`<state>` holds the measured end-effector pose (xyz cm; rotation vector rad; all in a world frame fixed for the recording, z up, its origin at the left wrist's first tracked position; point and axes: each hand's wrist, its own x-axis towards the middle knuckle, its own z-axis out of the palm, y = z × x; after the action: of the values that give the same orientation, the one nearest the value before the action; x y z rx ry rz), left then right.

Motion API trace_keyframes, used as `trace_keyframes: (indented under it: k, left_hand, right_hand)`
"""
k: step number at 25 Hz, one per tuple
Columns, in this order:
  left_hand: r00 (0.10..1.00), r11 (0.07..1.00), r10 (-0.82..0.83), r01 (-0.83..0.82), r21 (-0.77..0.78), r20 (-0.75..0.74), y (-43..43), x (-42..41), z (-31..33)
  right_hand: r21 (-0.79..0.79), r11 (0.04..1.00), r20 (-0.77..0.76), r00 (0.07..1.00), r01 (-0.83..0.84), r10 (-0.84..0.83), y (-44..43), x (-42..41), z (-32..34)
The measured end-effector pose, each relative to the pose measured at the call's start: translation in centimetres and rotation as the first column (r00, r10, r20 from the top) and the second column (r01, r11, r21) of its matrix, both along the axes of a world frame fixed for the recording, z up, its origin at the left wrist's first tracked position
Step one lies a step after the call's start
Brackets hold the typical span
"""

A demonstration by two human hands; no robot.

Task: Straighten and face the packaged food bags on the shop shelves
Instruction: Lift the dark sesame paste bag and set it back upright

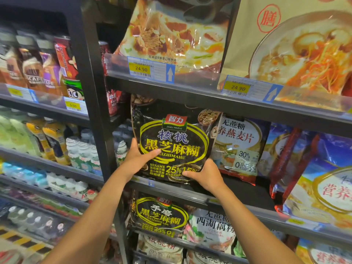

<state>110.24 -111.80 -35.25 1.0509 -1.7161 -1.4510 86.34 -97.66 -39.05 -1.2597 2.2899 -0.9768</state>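
Observation:
A black bag of walnut black sesame paste (172, 138) with yellow lettering stands upright at the left end of the middle shelf (247, 201), its front towards me. My left hand (138, 159) grips the bag's lower left edge, thumb across the front. My right hand (205, 175) holds the bag's bottom right corner. To its right stands a white oat flake bag (239, 147), leaning slightly and partly behind the black bag.
Blue and red bags (312, 168) lean at the right of the same shelf. Large noodle packs (177, 33) fill the shelf above, behind price tags (150, 69). More sesame and powder bags (158, 216) sit below. Bottled and canned drinks (49, 69) fill the left rack.

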Motion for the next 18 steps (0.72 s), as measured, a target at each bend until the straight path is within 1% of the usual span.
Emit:
trace_keyframes:
  k: [2, 4, 5, 7, 9, 11, 13, 15, 18]
  left_hand:
    - [0.996, 0.998, -0.036, 0.04, -0.044, 0.082, 0.0, 0.1, 0.2]
    - [0.981, 0.987, -0.066, 0.09, -0.129, 0.183, -0.2, 0.2, 0.4]
    - [0.975, 0.982, -0.064, 0.1, -0.163, 0.214, -0.2, 0.0, 0.6]
    - [0.975, 0.97, -0.028, 0.08, -0.23, 0.219, -0.3, -0.4, 0.8]
    - [0.98, 0.972, 0.021, 0.026, -0.234, 0.198, -0.5, -0.8, 0.5]
    - [0.983, 0.974, 0.017, 0.025, -0.225, 0.183, -0.8, -0.7, -0.3]
    - [0.981, 0.978, 0.008, 0.033, -0.205, 0.195, -1.3, -0.4, -0.8]
    - [0.978, 0.982, 0.008, 0.031, -0.184, 0.209, -1.5, -0.3, -0.9]
    - [0.976, 0.987, 0.04, -0.004, -0.163, 0.215, -1.4, -0.3, -0.9]
  right_hand:
    - [-0.02, 1.0, 0.009, 1.0, -0.01, 0.01, 0.0, 0.0, 0.0]
    - [-0.051, 0.999, -0.004, 1.0, 0.005, -0.005, 0.7, 0.5, 1.0]
    - [-0.072, 0.997, -0.005, 1.0, 0.019, -0.019, 1.0, 0.7, 1.4]
    - [-0.103, 0.993, -0.001, 0.998, 0.066, -0.066, 1.2, 1.1, 2.1]
    - [-0.118, 0.99, -0.013, 0.997, 0.074, -0.076, 1.1, 1.6, 1.9]
    - [-0.122, 0.992, -0.056, 0.998, 0.026, -0.033, 0.8, 1.6, 0.7]
    - [-0.1, 0.995, -0.055, 0.998, 0.011, -0.017, 0.3, 1.4, -0.1]
    - [-0.078, 0.997, -0.044, 0.999, 0.028, -0.031, 0.1, 1.9, 0.7]
    - [0.008, 0.999, -0.065, 0.997, 0.042, -0.041, -0.7, 1.6, 0.2]
